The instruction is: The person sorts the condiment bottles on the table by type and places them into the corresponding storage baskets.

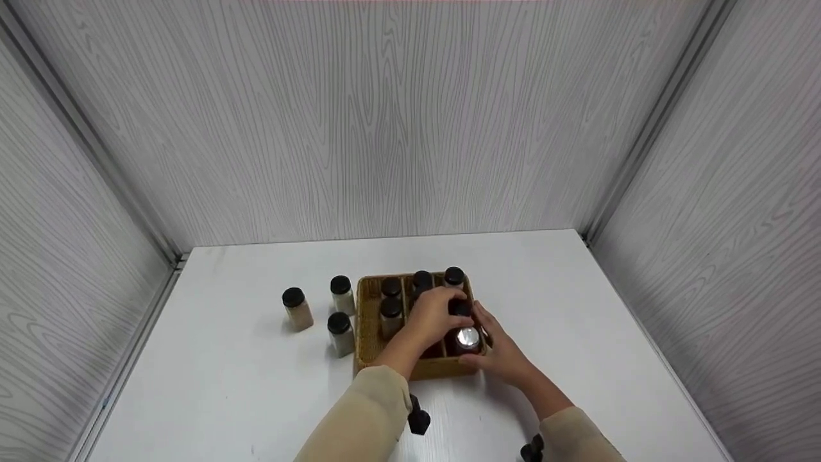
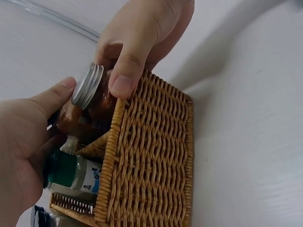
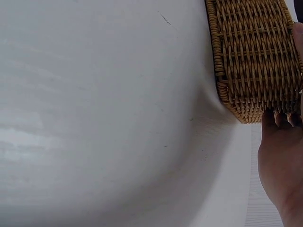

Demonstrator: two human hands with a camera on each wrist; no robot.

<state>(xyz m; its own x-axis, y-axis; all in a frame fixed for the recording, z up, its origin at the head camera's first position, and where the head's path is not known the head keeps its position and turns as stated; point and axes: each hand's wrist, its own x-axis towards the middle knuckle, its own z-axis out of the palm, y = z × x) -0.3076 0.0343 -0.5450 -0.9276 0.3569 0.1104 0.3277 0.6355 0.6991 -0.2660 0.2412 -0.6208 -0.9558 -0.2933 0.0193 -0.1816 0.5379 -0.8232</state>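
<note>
Basket (image 1: 442, 369) stands on the white surface (image 1: 224, 378) in the head view, with jars in each of its columns; three loose jars (image 1: 342, 341) stand to its left. Judging by that, the work is partway along, those three perhaps left to deal with. The left hand (image 1: 431, 316) curls over the right column and appears to pinch a black-lidded jar (image 1: 460, 308), just beyond a silver-lidded jar (image 1: 468, 338) at the near end. The right hand (image 1: 503, 355) grips the basket's near right corner between thumb and fingers. How full the middle column is cannot be told, as the left hand covers much of it.

In the left wrist view, a green-lidded jar (image 2: 65, 169) shows inside, its label (image 2: 92, 178) unreadable.

In the right wrist view, the right hand is partly cut off; a dark shape (image 3: 298, 9) beside it cannot be identified.
</note>
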